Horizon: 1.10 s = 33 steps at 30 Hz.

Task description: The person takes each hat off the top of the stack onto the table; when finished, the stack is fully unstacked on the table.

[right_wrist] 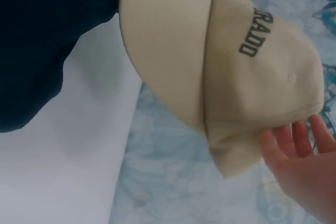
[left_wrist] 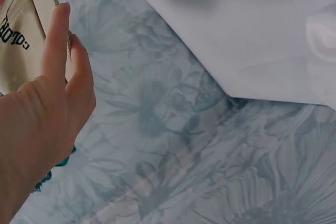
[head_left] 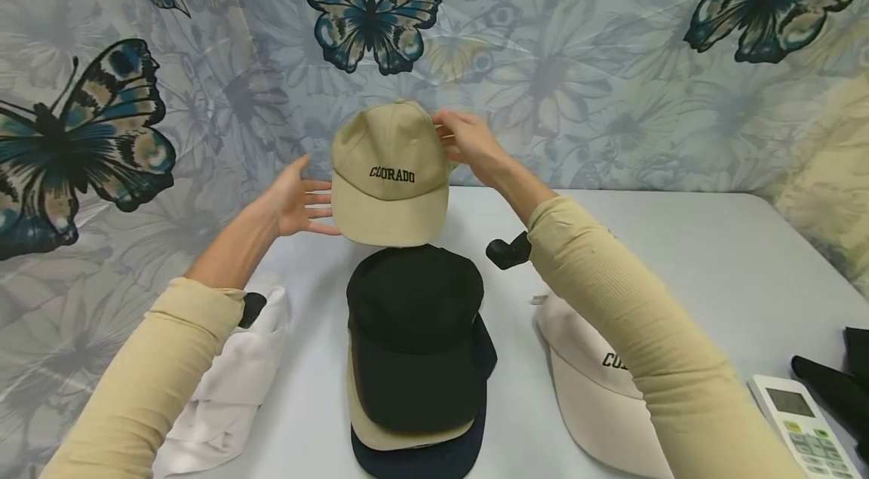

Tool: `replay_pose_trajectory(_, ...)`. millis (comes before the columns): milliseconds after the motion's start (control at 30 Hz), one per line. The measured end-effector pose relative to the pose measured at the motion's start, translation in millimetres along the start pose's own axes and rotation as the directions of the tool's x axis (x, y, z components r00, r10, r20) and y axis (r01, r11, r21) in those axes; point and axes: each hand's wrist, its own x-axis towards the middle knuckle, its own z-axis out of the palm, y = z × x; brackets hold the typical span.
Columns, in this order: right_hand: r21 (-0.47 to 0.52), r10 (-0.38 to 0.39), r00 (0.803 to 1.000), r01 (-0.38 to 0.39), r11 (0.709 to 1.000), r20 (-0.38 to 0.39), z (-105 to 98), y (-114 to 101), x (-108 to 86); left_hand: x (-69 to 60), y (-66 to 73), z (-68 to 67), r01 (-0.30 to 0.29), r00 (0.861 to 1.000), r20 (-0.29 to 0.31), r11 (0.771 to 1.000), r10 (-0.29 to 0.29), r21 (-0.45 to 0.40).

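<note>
Tan cap point(head_left: 390, 211) held aloft just beyond the black cap point(head_left: 414, 305)

The fingers of the left hand point(head_left: 299, 200) were straight and spread, the tips set against the near side of the Tan cap's brim, with the thumb standing apart and pointing up. The fingers of the right hand point(head_left: 471, 143) were slightly apart, tips at the opposite side of the crown; whether the thumb pressed there could not be told. The Tan cap hung front outward, brim down, dark lettering above the brim. Contact between its brim and the black cap's crown could not be confirmed.

The black cap topped a stack. Directly beneath it showed a second tan brim point(head_left: 380, 431), and below that a navy cap point(head_left: 421, 460). Left of the black cap lay folded white fabric point(head_left: 224, 396); right of it, a pale cap point(head_left: 587, 388), partly covered by the right sleeve point(head_left: 638, 313). Farther right of the black cap sat a white remote point(head_left: 801, 422) with a small screen. The white table point(head_left: 679, 253) extended under and around the black cap. Behind all hung a floral cloth point(head_left: 543, 124) printed with butterflies point(head_left: 372, 19).
</note>
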Motion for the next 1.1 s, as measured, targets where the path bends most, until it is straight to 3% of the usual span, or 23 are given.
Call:
replay_pose_trajectory(233,0.018,0.006,0.997,-0.007,1.0,0.077,-0.5,7.7,6.6,9.8,-2.7,-8.1,0.012,1.0,-0.024,1.0,-0.013,-0.027)
replay_pose_trajectory(700,0.115,-0.035,0.994,0.024,0.993,0.099,18.0,13.5,19.4,15.4,5.0,-29.4,0.017,0.999,-0.032,1.0,-0.018,-0.024)
replay_pose_trajectory(1100,0.127,-0.034,0.988,0.015,0.992,0.151,33.6,30.5,24.7,24.7,-9.8,-39.2,0.03,0.994,-0.1,0.996,-0.038,-0.087)
